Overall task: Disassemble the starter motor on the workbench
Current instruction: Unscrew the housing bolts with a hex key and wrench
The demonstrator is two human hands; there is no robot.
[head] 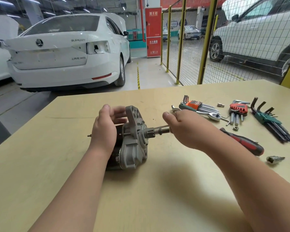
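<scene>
The starter motor (132,148) lies on its side on the tan workbench (57,164), black body to the left and grey aluminium housing with its mounting flange (134,113) to the right. Its pinion shaft (157,131) sticks out toward the right. My left hand (104,129) rests on top of the black body, fingers stretched against the flange. My right hand (186,128) grips a thin hex key (161,127) whose shank runs just above the pinion shaft toward the housing face. The tip's seat is hidden behind the shaft.
Right of the motor lie a ratchet (209,113), an orange-holder hex key set (196,105), a red-holder set (238,108), a green-holder set (268,118), a red-black screwdriver (244,143), a socket (274,159) and a small nut (235,128). Beyond the bench stand a white car and a yellow fence.
</scene>
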